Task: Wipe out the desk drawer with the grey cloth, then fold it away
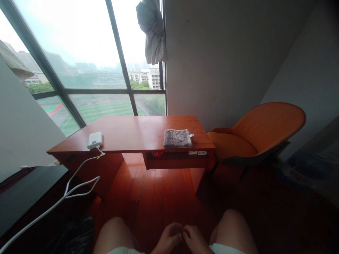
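The folded terry towel (177, 139), its white tag (192, 135) illegible, lies on the desk (132, 131), well beyond the left hand (169, 237) and right hand (194, 238). Both curl loosely, close together; whether they hold anything, I cannot tell.

1 orange chair (272, 128) near wall (212, 67); grey curtain (152, 33) bunched beside window (79, 46).

The left hand (169, 237) and the right hand (194, 239) are between the knees (116, 229) and appear to touch each other. On the wooden desk (132, 131) before the window (90, 70) lies a folded grey towel (177, 139), and well to its left a white device (95, 140) with a cable (65, 195); an orange chair (270, 127) stands at the right.
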{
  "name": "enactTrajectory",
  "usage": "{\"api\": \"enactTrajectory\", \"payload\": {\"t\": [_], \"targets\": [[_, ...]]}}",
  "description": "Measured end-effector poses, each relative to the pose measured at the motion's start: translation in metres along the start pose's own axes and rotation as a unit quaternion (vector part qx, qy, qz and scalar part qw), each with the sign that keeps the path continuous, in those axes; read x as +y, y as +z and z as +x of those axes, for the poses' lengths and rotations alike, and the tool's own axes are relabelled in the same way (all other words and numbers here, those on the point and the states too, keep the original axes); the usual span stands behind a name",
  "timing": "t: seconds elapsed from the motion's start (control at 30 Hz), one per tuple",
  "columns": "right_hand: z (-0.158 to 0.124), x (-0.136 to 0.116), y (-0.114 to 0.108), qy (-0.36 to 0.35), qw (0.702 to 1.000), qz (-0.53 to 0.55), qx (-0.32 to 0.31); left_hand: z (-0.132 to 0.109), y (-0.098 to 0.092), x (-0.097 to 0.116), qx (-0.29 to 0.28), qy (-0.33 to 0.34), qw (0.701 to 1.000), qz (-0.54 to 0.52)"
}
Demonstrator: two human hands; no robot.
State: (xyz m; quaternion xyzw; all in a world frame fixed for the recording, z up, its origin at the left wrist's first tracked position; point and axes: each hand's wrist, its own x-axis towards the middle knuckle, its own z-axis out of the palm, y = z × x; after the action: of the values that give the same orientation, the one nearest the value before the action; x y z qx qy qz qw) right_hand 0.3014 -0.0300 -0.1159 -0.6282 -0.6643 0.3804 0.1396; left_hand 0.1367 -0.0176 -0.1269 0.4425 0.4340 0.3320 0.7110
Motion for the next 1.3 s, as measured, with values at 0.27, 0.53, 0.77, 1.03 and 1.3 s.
{"api": "enactTrajectory", "payload": {"t": [0.27, 0.53, 0.77, 1.03, 1.3], "targets": [[0.001, -0.005, 0.001, -0.015, 1.000, 0.018, -0.014, -0.012, -0.006, 0.008, 0.007, -0.031, 0.999, -0.011], [0.005, -0.005, 0.002, -0.013, 1.000, 0.015, -0.015, -0.012, -0.010, -0.001, 0.024, -0.047, 0.998, -0.023], [0.007, -0.006, 0.003, 0.002, 1.000, -0.014, -0.024, -0.008, -0.011, -0.006, 0.014, -0.041, 0.999, -0.032], [0.008, -0.010, 0.001, 0.011, 1.000, -0.021, -0.015, -0.002, -0.005, -0.002, 0.019, -0.039, 0.999, -0.023], [0.009, -0.013, -0.005, -0.007, 0.999, 0.027, -0.018, 0.003, -0.001, 0.012, 0.065, -0.056, 0.991, -0.103]]}}
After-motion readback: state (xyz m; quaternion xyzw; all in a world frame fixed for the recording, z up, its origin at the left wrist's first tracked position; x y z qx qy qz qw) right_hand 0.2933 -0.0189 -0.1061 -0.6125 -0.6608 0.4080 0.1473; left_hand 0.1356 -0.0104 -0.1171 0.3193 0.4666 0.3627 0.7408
